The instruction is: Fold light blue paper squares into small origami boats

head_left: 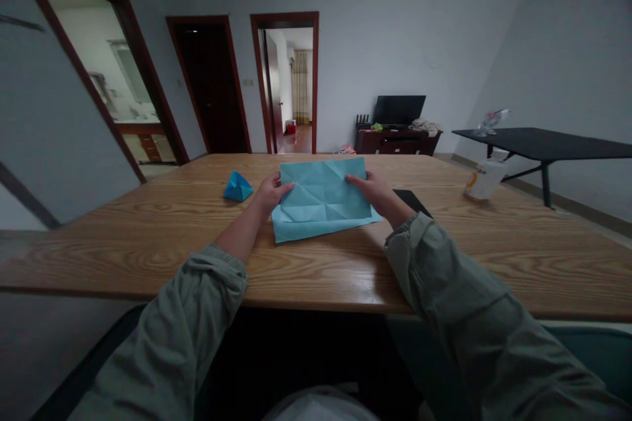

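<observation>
A light-blue sheet of paper (323, 192), marked with crossing creases, is held up and tilted toward me above the table. My left hand (271, 193) pinches its left edge, thumb on the near face. On the opposite edge, my right hand (378, 189) grips the paper the same way; the fingers behind it are hidden. Below the creased part, a further light-blue layer (296, 231) shows near the tabletop; I cannot tell whether it is the same sheet or another. Left of my left hand stands a small folded blue paper shape (237, 187).
The wooden table (148, 243) spreads out before me. A dark flat object (413, 200) lies partly behind my right hand. A white cup (484, 179) stands at the right. Beyond are a black table (548, 143) and a monitor (399, 110) on a low cabinet.
</observation>
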### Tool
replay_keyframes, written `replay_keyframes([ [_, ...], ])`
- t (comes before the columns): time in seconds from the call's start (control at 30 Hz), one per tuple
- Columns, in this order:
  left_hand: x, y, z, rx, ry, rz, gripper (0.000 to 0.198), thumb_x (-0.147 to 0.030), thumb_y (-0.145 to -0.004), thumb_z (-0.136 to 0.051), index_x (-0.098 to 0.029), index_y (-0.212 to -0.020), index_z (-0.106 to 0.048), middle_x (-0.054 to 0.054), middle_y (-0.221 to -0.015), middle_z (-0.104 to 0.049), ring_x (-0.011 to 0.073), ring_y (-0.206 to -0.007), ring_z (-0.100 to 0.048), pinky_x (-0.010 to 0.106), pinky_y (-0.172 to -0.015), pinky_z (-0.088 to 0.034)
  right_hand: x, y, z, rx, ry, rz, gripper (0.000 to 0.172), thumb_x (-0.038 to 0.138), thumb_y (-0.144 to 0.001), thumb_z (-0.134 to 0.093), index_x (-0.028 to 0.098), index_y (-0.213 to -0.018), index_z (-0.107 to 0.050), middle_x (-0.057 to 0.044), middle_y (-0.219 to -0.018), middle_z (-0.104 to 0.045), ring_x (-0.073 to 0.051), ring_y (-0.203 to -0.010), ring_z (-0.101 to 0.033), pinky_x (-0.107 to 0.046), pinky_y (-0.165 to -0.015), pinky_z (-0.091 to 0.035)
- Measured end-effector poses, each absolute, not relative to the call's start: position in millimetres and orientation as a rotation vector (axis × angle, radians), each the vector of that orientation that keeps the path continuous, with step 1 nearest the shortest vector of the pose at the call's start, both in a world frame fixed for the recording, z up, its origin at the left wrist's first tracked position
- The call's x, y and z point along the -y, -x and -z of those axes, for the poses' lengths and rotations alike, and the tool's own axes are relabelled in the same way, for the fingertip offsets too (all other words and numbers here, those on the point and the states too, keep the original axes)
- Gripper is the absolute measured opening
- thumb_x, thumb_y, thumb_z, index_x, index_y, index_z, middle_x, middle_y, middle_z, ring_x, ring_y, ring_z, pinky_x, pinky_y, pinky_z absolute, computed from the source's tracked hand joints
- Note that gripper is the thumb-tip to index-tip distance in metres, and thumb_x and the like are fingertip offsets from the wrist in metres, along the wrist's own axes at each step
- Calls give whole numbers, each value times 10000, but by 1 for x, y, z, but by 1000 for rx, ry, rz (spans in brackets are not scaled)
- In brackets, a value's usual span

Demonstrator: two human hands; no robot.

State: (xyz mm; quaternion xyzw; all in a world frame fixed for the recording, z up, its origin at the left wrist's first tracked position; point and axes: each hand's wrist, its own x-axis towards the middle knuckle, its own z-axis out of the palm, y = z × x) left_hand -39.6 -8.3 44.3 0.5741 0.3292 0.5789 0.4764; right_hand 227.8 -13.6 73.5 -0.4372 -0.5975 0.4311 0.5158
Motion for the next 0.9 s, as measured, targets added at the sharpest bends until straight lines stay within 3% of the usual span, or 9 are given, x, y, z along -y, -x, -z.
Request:
replay_keyframes([
  [0.23,13,39,-47,-777,-1385,-1374,529,-320,-626,-758,-150,-1099,-595,68,-946,-708,202,-818,-669,363,-793,-537,9,-230,-66,1426,987,-1109,287,286,-786,-676,150,-1036,-645,-119,-1046,-714,-243,-893,-691,-383,-793,-574],
  [0.43,2,41,-44,-1018,-1542,-1628,644,-327,-650,-751,-184,-1220,-487,71,-980,-660,161,-772,-635,308,-723,-514,-1,-231,-63,1365,912,-844,386,404,-762,-669,126,-1029,-641,-105,-1004,-708,-214,-859,-671,-337,-763,-548],
  [0.53,7,40,-45,-1304,-1746,-1863,553,-307,-726,-699,-206,-1228,-490,43,-963,-622,108,-671,-577,250,-650,-482,-7,-231,-61,1215,979,-643,377,445,-782,-607,117,-964,-642,-89,-923,-699,-188,-786,-648,-295,-692,-527],
  [0.67,22,23,-48,-1371,-1996,-1789,367,-310,-813,-621,-210,-1161,-565,10,-834,-610,102,-617,-552,251,-643,-476,-5,-219,-57,1173,980,-538,441,537,-801,-542,119,-905,-638,-59,-800,-671,-179,-721,-608,-281,-623,-489],
  [0.73,27,8,-49,-1232,-2037,-1627,398,-366,-814,-635,-203,-1172,-576,36,-884,-638,131,-692,-601,275,-680,-498,3,-203,-55,1190,930,-604,482,587,-795,-530,133,-909,-644,-52,-796,-670,-189,-746,-611,-295,-651,-490],
  [0.8,28,-7,-48,-1056,-1998,-1466,572,-422,-779,-680,-203,-1279,-512,99,-1106,-630,186,-865,-642,321,-760,-519,14,-182,-55,1260,846,-768,520,632,-797,-504,155,-932,-661,-56,-848,-690,-211,-837,-629,-326,-737,-500],
  [0.9,29,-21,-50,-921,-1961,-1462,795,-438,-701,-756,-204,-1375,-406,146,-1366,-488,276,-1213,-515,407,-992,-433,33,-153,-56,1330,621,-1094,540,649,-815,-458,205,-1026,-682,-62,-1068,-696,-237,-1064,-603,-385,-906,-463],
])
